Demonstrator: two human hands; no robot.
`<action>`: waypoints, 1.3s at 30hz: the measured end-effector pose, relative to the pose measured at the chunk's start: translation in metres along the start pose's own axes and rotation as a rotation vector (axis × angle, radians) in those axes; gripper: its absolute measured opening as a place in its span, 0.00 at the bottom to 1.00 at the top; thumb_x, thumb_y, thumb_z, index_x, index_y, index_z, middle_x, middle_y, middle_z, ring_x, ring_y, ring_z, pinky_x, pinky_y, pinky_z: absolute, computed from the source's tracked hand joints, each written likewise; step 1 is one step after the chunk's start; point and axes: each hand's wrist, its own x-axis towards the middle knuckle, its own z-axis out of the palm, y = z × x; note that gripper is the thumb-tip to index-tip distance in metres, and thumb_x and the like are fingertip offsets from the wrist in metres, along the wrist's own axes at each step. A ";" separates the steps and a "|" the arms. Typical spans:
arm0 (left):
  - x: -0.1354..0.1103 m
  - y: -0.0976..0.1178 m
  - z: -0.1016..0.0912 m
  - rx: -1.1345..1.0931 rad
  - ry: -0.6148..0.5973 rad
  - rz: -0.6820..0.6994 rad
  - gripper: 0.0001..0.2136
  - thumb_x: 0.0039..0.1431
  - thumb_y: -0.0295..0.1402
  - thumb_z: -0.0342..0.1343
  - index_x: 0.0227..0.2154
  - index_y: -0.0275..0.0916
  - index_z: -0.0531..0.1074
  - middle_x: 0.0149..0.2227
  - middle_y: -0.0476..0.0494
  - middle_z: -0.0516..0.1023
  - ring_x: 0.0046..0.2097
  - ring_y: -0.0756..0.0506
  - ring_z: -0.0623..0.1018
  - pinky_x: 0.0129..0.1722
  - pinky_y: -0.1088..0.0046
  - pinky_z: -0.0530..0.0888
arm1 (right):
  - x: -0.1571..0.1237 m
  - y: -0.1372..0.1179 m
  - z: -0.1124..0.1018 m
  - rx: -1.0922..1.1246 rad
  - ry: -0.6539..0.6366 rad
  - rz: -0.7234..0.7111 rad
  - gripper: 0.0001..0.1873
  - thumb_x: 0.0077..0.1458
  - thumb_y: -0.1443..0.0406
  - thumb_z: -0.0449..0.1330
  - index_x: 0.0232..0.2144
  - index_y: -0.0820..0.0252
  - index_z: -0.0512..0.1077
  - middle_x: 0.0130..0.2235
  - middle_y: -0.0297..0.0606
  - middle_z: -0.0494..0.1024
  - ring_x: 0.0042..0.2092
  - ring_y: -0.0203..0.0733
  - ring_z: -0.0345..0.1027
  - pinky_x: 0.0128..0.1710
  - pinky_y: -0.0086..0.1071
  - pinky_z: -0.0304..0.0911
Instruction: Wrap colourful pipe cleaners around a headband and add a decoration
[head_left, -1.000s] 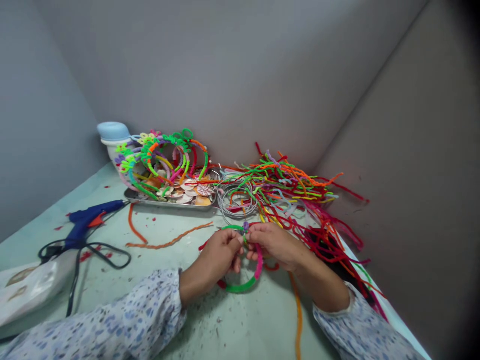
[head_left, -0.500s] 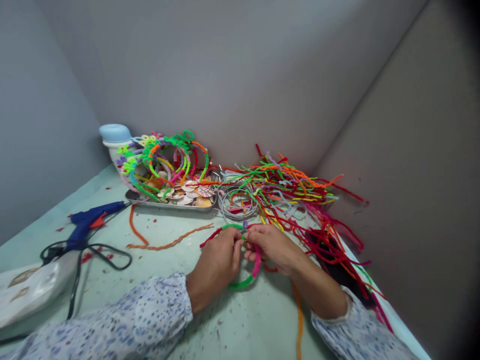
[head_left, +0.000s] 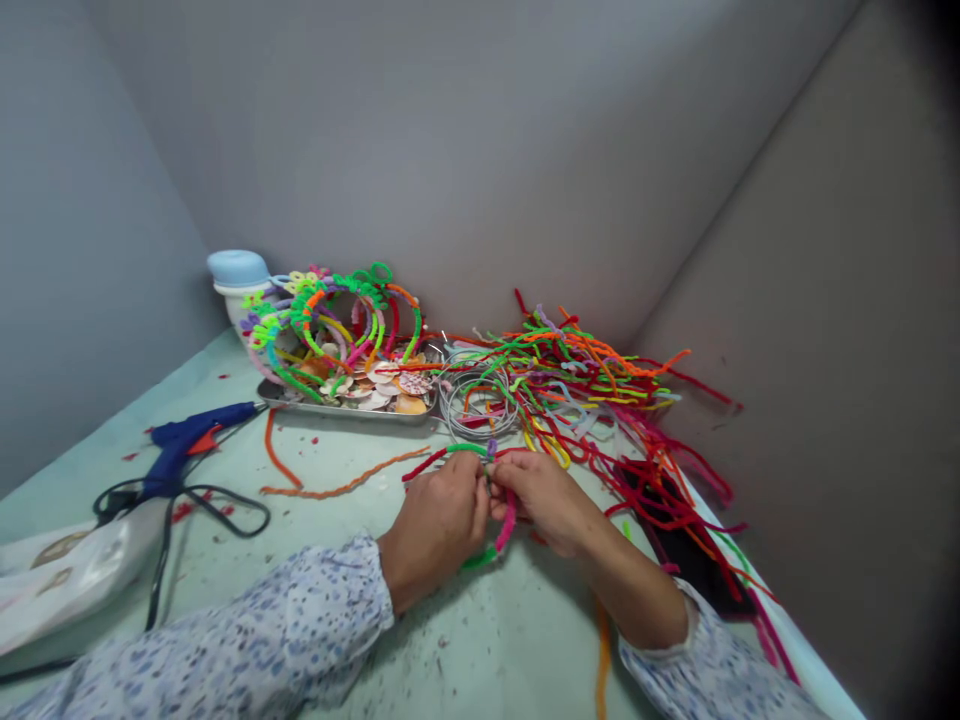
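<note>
My left hand [head_left: 439,525] and my right hand [head_left: 540,500] meet over the pale green table [head_left: 337,600], both pinched on a small hoop [head_left: 501,528] wrapped in green and pink pipe cleaner. A purple twist sits at the hoop's top between my fingertips, and a red pipe cleaner end [head_left: 421,466] sticks out to the left. The hoop's lower arc shows below my left hand; the rest is hidden by my fingers.
A loose heap of coloured pipe cleaners [head_left: 592,390] spreads at the back right. A metal tray [head_left: 341,408] holds finished hoops and round discs, with bare wire rings [head_left: 476,400] beside it. A blue glue gun [head_left: 184,450] and cord lie left; an orange pipe cleaner [head_left: 337,485] lies mid-table.
Both hands have drawn closer together and tilted the hoop flatter, so less of its lower arc shows. The view has shifted slightly.
</note>
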 end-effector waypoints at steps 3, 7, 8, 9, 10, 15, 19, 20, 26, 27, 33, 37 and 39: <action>0.001 0.000 0.000 0.020 0.001 0.001 0.07 0.62 0.30 0.44 0.32 0.38 0.66 0.29 0.46 0.73 0.30 0.45 0.73 0.29 0.70 0.62 | 0.000 0.000 -0.001 -0.002 -0.015 -0.006 0.08 0.47 0.64 0.57 0.19 0.60 0.65 0.19 0.29 0.70 0.21 0.31 0.62 0.23 0.26 0.59; 0.002 0.001 0.000 -0.001 0.014 -0.013 0.06 0.62 0.30 0.44 0.31 0.38 0.65 0.28 0.47 0.73 0.29 0.46 0.72 0.28 0.71 0.60 | -0.001 -0.003 -0.004 -0.026 -0.062 -0.013 0.10 0.47 0.61 0.59 0.20 0.61 0.66 0.18 0.30 0.69 0.20 0.30 0.60 0.21 0.24 0.55; 0.002 0.001 0.000 -0.008 0.019 -0.018 0.06 0.62 0.30 0.44 0.31 0.39 0.65 0.27 0.48 0.73 0.29 0.47 0.72 0.28 0.71 0.60 | -0.001 -0.003 -0.004 -0.036 -0.067 -0.016 0.10 0.47 0.61 0.59 0.20 0.61 0.66 0.18 0.30 0.69 0.19 0.30 0.59 0.20 0.24 0.54; 0.002 0.002 0.000 -0.014 0.021 -0.021 0.06 0.61 0.30 0.44 0.30 0.39 0.65 0.27 0.48 0.72 0.29 0.47 0.72 0.28 0.72 0.60 | -0.002 -0.004 -0.004 -0.047 -0.066 -0.019 0.11 0.47 0.61 0.59 0.20 0.61 0.66 0.17 0.29 0.68 0.19 0.30 0.59 0.20 0.24 0.52; 0.002 0.002 0.000 -0.016 0.020 -0.021 0.06 0.61 0.30 0.45 0.30 0.39 0.65 0.27 0.48 0.72 0.29 0.47 0.72 0.28 0.72 0.60 | -0.002 -0.005 -0.004 -0.061 -0.062 -0.019 0.10 0.47 0.62 0.59 0.19 0.61 0.65 0.16 0.29 0.68 0.18 0.30 0.58 0.19 0.24 0.51; 0.002 0.003 -0.001 0.050 0.027 0.029 0.05 0.60 0.29 0.46 0.31 0.39 0.66 0.29 0.47 0.74 0.30 0.46 0.73 0.28 0.71 0.60 | -0.004 -0.007 -0.002 -0.113 -0.024 -0.022 0.10 0.47 0.67 0.55 0.16 0.60 0.64 0.14 0.27 0.66 0.17 0.28 0.55 0.18 0.24 0.49; 0.001 0.000 -0.001 0.080 0.035 0.082 0.05 0.62 0.29 0.46 0.34 0.38 0.66 0.32 0.46 0.75 0.33 0.45 0.75 0.29 0.71 0.63 | -0.003 -0.007 -0.003 -0.046 -0.022 0.008 0.08 0.46 0.68 0.54 0.17 0.60 0.63 0.17 0.28 0.67 0.19 0.30 0.61 0.20 0.24 0.56; 0.000 -0.001 -0.001 0.087 0.040 0.096 0.05 0.63 0.29 0.45 0.35 0.38 0.66 0.33 0.45 0.75 0.34 0.45 0.76 0.30 0.71 0.64 | -0.002 -0.007 -0.004 -0.028 -0.024 0.018 0.07 0.46 0.67 0.54 0.18 0.60 0.63 0.18 0.28 0.67 0.20 0.30 0.62 0.21 0.24 0.58; 0.000 -0.010 0.000 0.238 0.115 0.289 0.08 0.63 0.27 0.44 0.33 0.37 0.68 0.30 0.45 0.74 0.30 0.46 0.75 0.27 0.71 0.65 | 0.000 -0.004 -0.007 0.038 -0.048 0.042 0.06 0.44 0.65 0.55 0.19 0.61 0.65 0.20 0.28 0.68 0.22 0.31 0.66 0.22 0.24 0.62; 0.001 -0.010 0.000 0.264 0.122 0.331 0.09 0.63 0.27 0.44 0.32 0.37 0.68 0.29 0.45 0.74 0.29 0.46 0.74 0.26 0.71 0.64 | 0.000 -0.003 -0.007 0.044 -0.051 0.045 0.06 0.44 0.65 0.55 0.19 0.61 0.65 0.20 0.28 0.68 0.21 0.31 0.66 0.22 0.24 0.62; 0.004 -0.010 -0.005 0.311 0.123 0.420 0.10 0.62 0.26 0.44 0.30 0.36 0.70 0.27 0.43 0.74 0.27 0.46 0.74 0.23 0.72 0.64 | 0.003 0.002 -0.008 0.071 -0.065 0.030 0.07 0.43 0.64 0.56 0.18 0.61 0.65 0.19 0.29 0.68 0.21 0.31 0.65 0.21 0.24 0.60; 0.005 -0.009 -0.005 0.295 0.064 0.387 0.10 0.62 0.27 0.44 0.31 0.35 0.70 0.28 0.42 0.75 0.27 0.46 0.75 0.24 0.73 0.63 | 0.002 0.002 -0.007 0.056 -0.057 0.007 0.07 0.42 0.64 0.55 0.18 0.60 0.65 0.19 0.29 0.68 0.21 0.31 0.64 0.21 0.24 0.59; 0.005 -0.008 -0.005 0.246 0.056 0.313 0.09 0.61 0.27 0.45 0.31 0.36 0.70 0.29 0.42 0.76 0.29 0.45 0.75 0.25 0.73 0.64 | 0.001 0.001 -0.005 0.038 -0.052 -0.011 0.07 0.43 0.64 0.55 0.18 0.60 0.64 0.19 0.30 0.69 0.22 0.31 0.63 0.21 0.24 0.59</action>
